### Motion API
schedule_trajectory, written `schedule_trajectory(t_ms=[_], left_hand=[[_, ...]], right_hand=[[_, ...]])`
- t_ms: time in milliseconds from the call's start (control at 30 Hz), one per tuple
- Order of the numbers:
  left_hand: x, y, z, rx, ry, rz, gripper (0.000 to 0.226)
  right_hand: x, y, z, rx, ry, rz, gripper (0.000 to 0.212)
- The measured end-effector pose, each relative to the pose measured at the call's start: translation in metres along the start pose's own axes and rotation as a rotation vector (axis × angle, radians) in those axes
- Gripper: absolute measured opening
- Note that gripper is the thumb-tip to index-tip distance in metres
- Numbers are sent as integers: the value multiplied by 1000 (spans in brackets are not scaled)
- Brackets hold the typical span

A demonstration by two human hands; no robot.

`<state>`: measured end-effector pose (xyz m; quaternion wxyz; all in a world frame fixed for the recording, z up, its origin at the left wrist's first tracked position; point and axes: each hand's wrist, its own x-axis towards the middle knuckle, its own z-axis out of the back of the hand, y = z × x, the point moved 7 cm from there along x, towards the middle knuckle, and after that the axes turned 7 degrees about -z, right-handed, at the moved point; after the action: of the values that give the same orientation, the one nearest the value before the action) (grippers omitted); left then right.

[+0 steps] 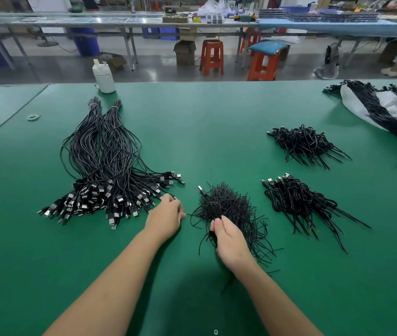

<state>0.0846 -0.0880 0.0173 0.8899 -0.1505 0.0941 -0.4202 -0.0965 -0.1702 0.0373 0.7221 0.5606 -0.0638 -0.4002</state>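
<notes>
My right hand (pixel 229 238) pinches wires (pixel 226 204); my left hand (pixel 166 214) curls by the cables (pixel 110 166), fingertips hidden, grip unclear.

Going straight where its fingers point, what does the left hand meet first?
The left hand would first meet the USB plugs of the long cable bundle, seemingly at its fingertips; depth is unclear.

A factory assembly floor: long green workbenches (pixel 217 117), plastic stools (pixel 211 57), cable bundles (pixel 105 166).
</notes>
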Motion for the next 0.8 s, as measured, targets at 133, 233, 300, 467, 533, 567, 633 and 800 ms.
schedule_trajectory(t_ms=[133,233,300,467,533,567,633,800], left_hand=[[-6,-1,-3,115,1,50,10],[-13,3,8,180,-27,89,14],[-17,4,12,170,-35,69,13],[-32,-8,19,98,-68,-79,20],[-39,-19,28,117,-144,-161,20],[-44,-25,34,143,-197,-209,18],[-51,-36,44,214,-258,-288,13],[-61,-51,71,103,-424,-309,7]], right_hand=[[2,0,0,-15,10,11,34],[2,6,3,-8,-6,42,36],[0,8,3,20,5,51,36],[-6,13,4,-49,-5,92,33],[-9,14,3,-81,-6,107,33],[-11,15,4,-106,-12,119,34],[-14,16,3,-144,-26,144,37],[-21,22,-1,-111,-12,218,41]])
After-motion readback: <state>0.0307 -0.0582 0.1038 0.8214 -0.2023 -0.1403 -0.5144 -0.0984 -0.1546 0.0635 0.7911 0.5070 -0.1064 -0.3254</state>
